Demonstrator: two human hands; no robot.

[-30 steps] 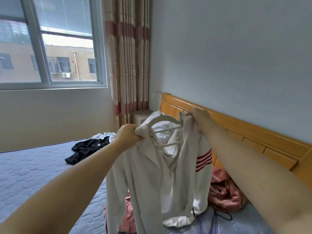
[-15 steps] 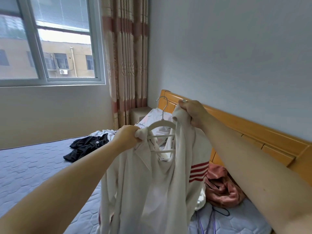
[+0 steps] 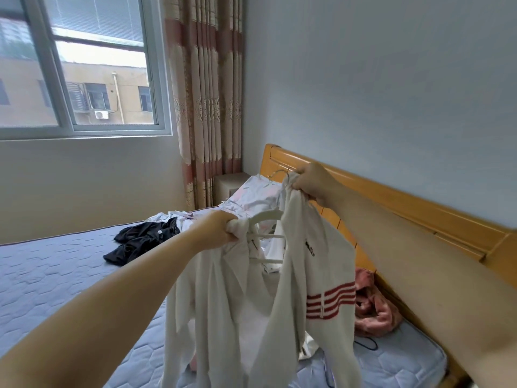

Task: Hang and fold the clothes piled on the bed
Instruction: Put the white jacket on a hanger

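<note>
A white jacket (image 3: 310,278) with red stripes on one sleeve hangs in the air over the bed (image 3: 56,278). A white plastic hanger (image 3: 265,217) sits partly inside its neck opening, its metal hook near my right hand. My left hand (image 3: 218,228) grips the jacket's left shoulder bunched over the hanger's end. My right hand (image 3: 313,183) grips the other shoulder and holds it higher, above the hanger's right arm. The hanger's right end is hidden behind the cloth.
A black garment (image 3: 140,242) lies on the blue mattress, with pale floral clothes (image 3: 251,194) heaped behind it. A pink garment (image 3: 372,306) sits by the wooden headboard (image 3: 419,217). A thin dark cord (image 3: 366,343) lies on the mattress. Curtain (image 3: 207,102) and window (image 3: 84,65) are at the back.
My right hand has lifted its side of the jacket higher and further toward the headboard. The striped sleeve now hangs lower on the right. My left hand has kept its grip.
</note>
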